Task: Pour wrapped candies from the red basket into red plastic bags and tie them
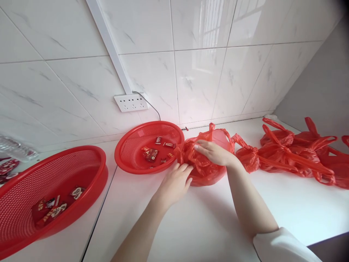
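Note:
A red plastic bag (209,176) sits on the white tabletop in front of me, its top crumpled and its handles loose at the back. My left hand (174,182) is at the near left side of the bag, fingers curled on its edge. From above, my right hand (215,153) grips the bunched plastic near the opening; some of its fingertips are hidden in the folds. The bag's contents cannot be made out. Just left of it stands a round red plastic basket (121,154) with several small wrapped snacks (151,154) in it.
A larger red basket (102,171) with a few wrapped packets (54,211) is at the left. Several tied red bags (289,156) are grouped at the right. A clear plastic container (16,147) lies far left. A socket strip (131,102) with a cable is on the tiled wall.

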{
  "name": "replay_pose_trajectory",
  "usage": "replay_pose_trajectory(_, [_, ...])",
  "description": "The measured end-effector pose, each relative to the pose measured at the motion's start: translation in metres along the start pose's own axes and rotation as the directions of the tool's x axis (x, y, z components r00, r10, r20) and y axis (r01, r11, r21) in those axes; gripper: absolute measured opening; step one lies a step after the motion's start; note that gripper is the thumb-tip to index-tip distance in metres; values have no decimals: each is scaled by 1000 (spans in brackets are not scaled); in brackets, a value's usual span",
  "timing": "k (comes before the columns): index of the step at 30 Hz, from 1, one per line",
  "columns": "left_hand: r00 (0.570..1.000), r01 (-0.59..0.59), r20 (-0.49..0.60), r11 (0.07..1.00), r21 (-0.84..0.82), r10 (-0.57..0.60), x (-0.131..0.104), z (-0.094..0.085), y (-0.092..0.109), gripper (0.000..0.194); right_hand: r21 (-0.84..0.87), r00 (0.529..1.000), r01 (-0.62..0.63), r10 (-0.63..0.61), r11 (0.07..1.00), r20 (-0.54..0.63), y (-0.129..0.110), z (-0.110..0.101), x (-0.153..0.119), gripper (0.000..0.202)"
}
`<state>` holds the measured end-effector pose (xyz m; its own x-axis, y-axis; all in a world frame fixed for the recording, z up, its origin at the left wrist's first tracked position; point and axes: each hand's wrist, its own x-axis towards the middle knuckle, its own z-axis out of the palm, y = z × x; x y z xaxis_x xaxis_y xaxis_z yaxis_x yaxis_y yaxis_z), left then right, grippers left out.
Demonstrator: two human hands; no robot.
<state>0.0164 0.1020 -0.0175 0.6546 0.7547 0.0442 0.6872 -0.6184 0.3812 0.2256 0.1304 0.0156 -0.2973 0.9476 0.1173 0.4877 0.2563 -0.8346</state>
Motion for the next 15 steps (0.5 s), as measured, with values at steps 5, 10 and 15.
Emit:
replay_pose_trajectory(5, [1000,14,7,1000,28,-14,7,12,-9,48,320,834,-104,257,942,-487,1,-7,-1,49])
replay_pose_trajectory(10, [993,84,79,995,49,-88,12,21,-19,60,519,561,158,356,840,-747,13,-18,1,53])
replay_pose_trajectory(15, [992,101,74,995,-18,-100,15,22,-28,61,385,450,532,133,754,-883,11,-33,-7,50])
